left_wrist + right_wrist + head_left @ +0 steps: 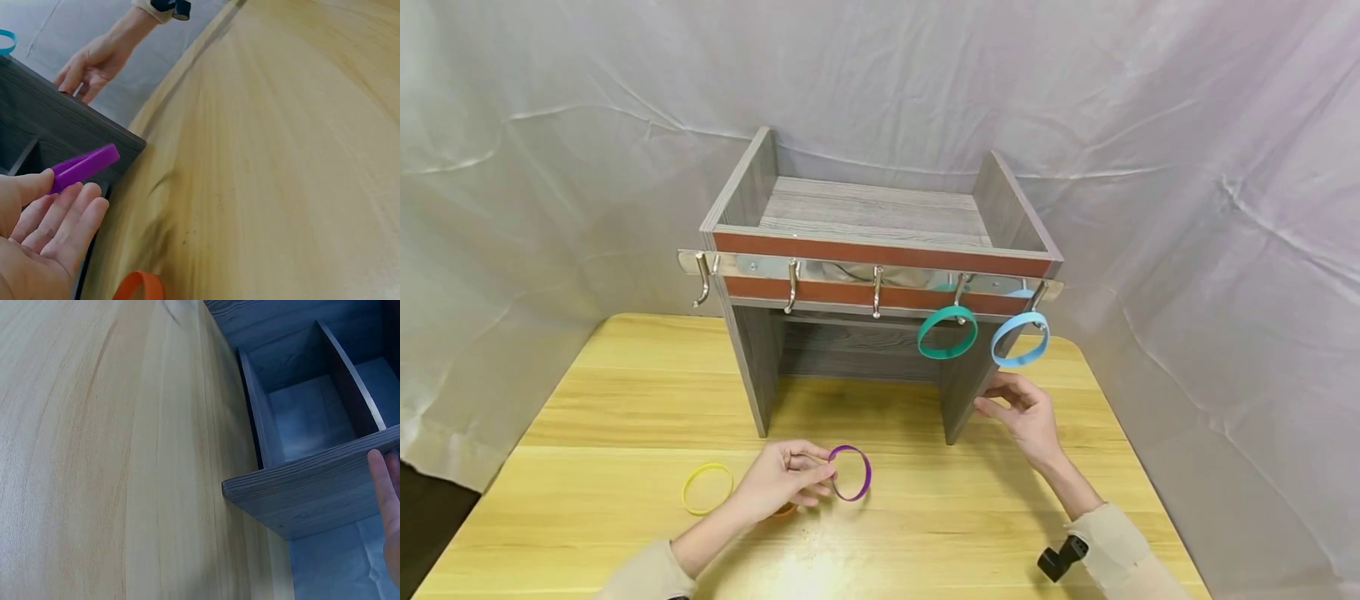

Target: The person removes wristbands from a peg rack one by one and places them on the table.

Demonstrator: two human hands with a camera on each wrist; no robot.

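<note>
My left hand [786, 479] pinches a purple wristband [868, 477] between thumb and fingers, above the table in front of the shelf. An orange wristband [139, 286] lies on the table below this hand, mostly covered in the head view. To the left lies a yellow wristband [685, 492]. My right hand [1026, 419] touches the right side panel [964, 392] of the grey wooden shelf, fingertips at its front edge, loosely bent. Higher up, a green wristband [948, 356] and a light blue wristband [1018, 362] hang on the two rightmost hooks.
A metal hook rail [838, 271] runs along the shelf's front. Its left hook [702, 281], second hook [792, 287] and middle hook [877, 293] carry no band. The shelf stands on a wooden table [625, 417], with grey cloth [865, 83] behind and beside it.
</note>
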